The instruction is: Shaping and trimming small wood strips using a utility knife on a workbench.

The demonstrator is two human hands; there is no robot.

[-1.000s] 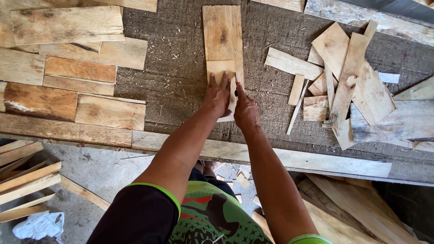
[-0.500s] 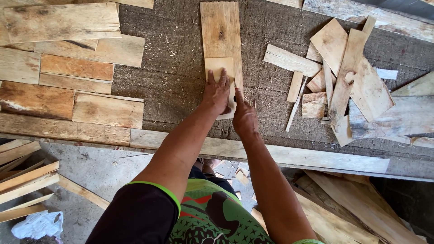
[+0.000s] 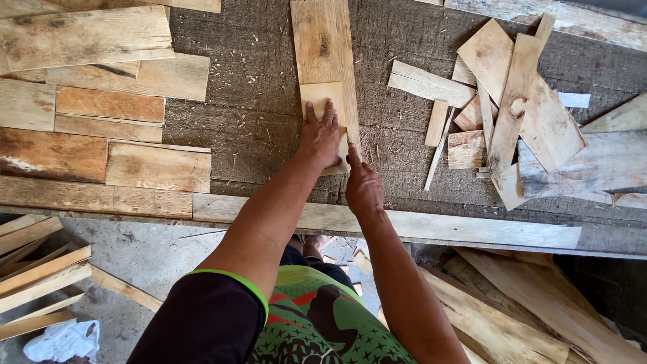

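A long pale wooden board point(image 3: 326, 47) lies lengthwise on the rough grey work surface point(image 3: 256, 121). On its near end rests a smaller, lighter wood piece point(image 3: 322, 96). My left hand point(image 3: 319, 137) lies flat on that small piece with fingers spread, pressing it down. My right hand point(image 3: 362, 185) is just beside it at the near right corner, thumb and forefinger touching the piece's edge.
Flat planks point(image 3: 108, 114) lie laid side by side at the left. A loose heap of wood offcuts point(image 3: 512, 108) sits at the right. A long plank point(image 3: 438, 229) runs along the near edge. More strips point(image 3: 40, 269) and a white rag point(image 3: 64, 340) lie on the floor below.
Both hands stay on the small piece. It and the board sit slightly higher in view than a second ago; little else differs.
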